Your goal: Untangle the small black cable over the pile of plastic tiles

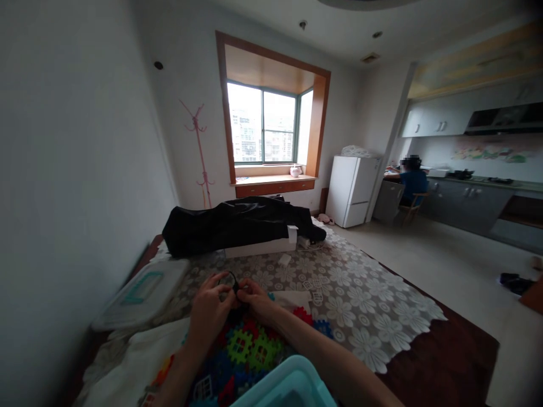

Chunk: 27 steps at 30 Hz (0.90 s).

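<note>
My left hand (210,308) and my right hand (257,299) meet over the table, fingers pinched together on a small black piece (232,285) held between them. Just below the hands lies a heap of bright interlocking plastic tiles (246,350) in green, red and blue, spread on a white cloth. A white tile (316,285) lies on the lace tablecloth (360,305) to the right of my right hand.
A turquoise bin (288,387) sits at the near edge, its clear lid (142,291) to the left. A black garment (237,223) covers a white box at the table's far end. A seated person (412,181) is at the kitchen counter; a white fridge (352,189) stands nearby.
</note>
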Tool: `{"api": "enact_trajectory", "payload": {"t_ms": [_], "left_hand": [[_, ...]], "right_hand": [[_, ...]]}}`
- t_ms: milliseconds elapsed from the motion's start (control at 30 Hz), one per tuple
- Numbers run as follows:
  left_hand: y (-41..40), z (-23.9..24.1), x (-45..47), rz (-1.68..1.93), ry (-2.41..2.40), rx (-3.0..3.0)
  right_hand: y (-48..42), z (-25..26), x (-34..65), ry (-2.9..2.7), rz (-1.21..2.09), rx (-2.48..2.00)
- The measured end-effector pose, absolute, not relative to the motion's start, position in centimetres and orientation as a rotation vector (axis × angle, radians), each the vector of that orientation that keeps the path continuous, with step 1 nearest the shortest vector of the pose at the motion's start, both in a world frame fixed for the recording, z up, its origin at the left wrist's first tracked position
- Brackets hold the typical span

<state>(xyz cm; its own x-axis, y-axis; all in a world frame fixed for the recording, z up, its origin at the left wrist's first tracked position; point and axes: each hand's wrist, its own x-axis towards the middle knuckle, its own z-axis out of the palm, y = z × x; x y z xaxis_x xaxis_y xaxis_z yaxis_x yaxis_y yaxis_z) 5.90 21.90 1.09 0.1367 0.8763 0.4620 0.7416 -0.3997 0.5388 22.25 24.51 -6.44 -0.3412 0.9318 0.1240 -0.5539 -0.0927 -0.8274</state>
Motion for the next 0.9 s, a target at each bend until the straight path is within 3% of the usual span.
{"api": "enact_trajectory", "payload": {"t_ms": [333,900], "left_hand": [[21.6,3.4,3.0,1.027,1.427,2.073],[21.2,2.7,4.5,1.073,1.367,1.908]], "right_hand": [[22.6,-5.4,22.3,-0.901,1.752,-0.491],[22.6,-5.5,22.8,-0.904,1.752,-0.498]]}}
